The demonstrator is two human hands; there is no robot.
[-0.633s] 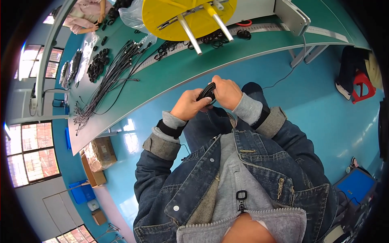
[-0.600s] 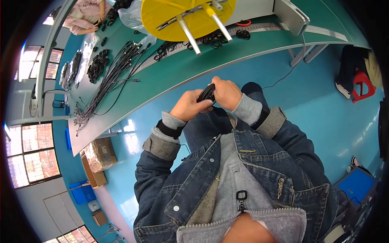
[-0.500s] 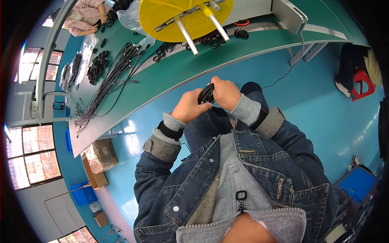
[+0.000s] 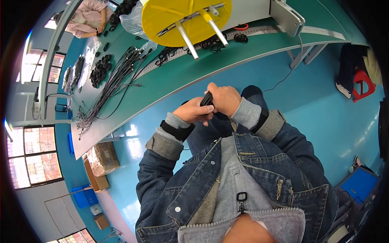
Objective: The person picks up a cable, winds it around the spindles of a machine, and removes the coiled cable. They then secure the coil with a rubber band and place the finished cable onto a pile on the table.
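A coiled black cable is between my two hands, above my lap and just short of the table edge. My left hand grips the coil's lower left side, its thumb lying across the loops. From the upper right, my right hand has its fingers wrapped round the same coil and hides much of it. Above them, on the table, a yellow round disc carries two pale metal rods that point toward me. The cable's ends cannot be made out.
Loose dark cables lie in a long bundle on the green table, beside several black coils. A metal ruler strip runs along it. Another person works at the far left. A cardboard box and a red stool stand on the floor.
Both hands have shifted slightly; my left hand has turned, its thumb now over the coil and its fingers lower. The coil looks more upright and narrower. The other person's arms have moved.
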